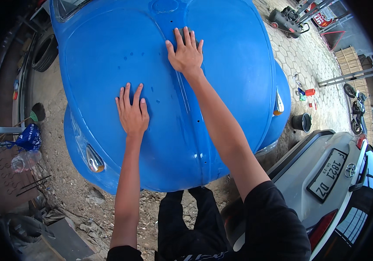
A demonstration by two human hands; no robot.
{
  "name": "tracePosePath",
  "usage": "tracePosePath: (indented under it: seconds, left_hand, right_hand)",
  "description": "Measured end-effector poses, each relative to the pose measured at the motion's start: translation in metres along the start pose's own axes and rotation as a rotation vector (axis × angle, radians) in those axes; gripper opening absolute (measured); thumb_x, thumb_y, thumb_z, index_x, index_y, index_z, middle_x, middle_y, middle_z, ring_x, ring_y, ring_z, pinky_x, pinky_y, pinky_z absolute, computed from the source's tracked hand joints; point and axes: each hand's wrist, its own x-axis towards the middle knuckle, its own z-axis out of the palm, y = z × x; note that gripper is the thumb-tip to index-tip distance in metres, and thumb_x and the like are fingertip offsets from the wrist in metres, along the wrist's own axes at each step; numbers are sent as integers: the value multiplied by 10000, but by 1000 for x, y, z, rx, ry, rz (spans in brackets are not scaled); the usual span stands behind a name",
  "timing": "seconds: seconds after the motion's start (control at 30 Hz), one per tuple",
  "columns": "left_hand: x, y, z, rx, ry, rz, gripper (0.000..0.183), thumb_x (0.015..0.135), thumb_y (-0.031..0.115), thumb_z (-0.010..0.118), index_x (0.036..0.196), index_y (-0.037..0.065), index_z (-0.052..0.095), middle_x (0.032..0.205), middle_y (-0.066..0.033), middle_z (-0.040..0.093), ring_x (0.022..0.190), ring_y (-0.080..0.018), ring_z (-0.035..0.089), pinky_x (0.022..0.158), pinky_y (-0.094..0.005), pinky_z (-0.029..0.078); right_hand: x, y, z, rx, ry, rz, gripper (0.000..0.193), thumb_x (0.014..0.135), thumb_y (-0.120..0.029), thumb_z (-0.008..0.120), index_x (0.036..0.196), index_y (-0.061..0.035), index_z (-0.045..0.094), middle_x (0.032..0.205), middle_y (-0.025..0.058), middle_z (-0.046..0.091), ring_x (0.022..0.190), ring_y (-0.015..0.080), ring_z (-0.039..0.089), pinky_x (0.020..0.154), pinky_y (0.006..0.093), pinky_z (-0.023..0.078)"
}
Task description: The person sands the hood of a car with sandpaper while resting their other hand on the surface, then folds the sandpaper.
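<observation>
Here's the dark flat piece (182, 32), tucked under the fingers of the right hand (185, 52), high on the blue hood (234, 65) close beside the raised centre strip (182, 93), which runs lengthwise away from the person; how the piece's own long axis lies, I can't tell, with the hand covering most of it. That right hand is plainly the nearer, laid flat over it with fingers parted, while the left hand (133, 115) sits lower and well to the left, palm down, fingers fanned, with nothing showing beneath but blue panel.
</observation>
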Motion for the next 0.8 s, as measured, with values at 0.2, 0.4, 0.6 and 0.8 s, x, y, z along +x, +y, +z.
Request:
tracePosePath:
  seconds: [0.2, 0.4, 0.6, 0.8]
  left_hand:
    - [-3, -16, -17, 30, 13, -5, 407, 1051, 299, 413, 1404, 252, 608, 1526, -113, 469, 1440, -355, 392, 1207, -573, 258]
    - [2, -8, -14, 10, 11, 3, 409, 1039, 284, 429, 1404, 243, 610, 1522, -119, 472, 1430, -361, 404, 1200, -582, 267]
    - [-2, -12, -19, 29, 2, 0, 412, 1033, 275, 433, 1399, 237, 616, 1518, -131, 473, 1427, -371, 405, 1198, -584, 270]
    - [-1, -7, -20, 29, -19, -3, 412, 1029, 276, 439, 1397, 234, 619, 1513, -132, 477, 1428, -370, 404, 1202, -578, 265]
  right_hand:
    - [-94, -22, -27, 8, -77, -88, 587, 1017, -464, 460, 1531, -180, 456, 1612, 147, 364, 1496, 377, 315, 1195, 600, 245]
    - [-287, 13, -84, -89, -291, -22, 557, 1010, -457, 496, 1525, -247, 484, 1608, 97, 390, 1477, 355, 355, 1174, 604, 249]
    - [-278, 2, -82, -72, -305, 30, 554, 1011, -464, 493, 1515, -235, 499, 1606, 106, 391, 1482, 368, 343, 1181, 611, 220]
    - [-43, -31, -8, 65, -20, -53, 581, 1021, -487, 432, 1514, -183, 486, 1604, 123, 386, 1494, 362, 320, 1204, 584, 232]
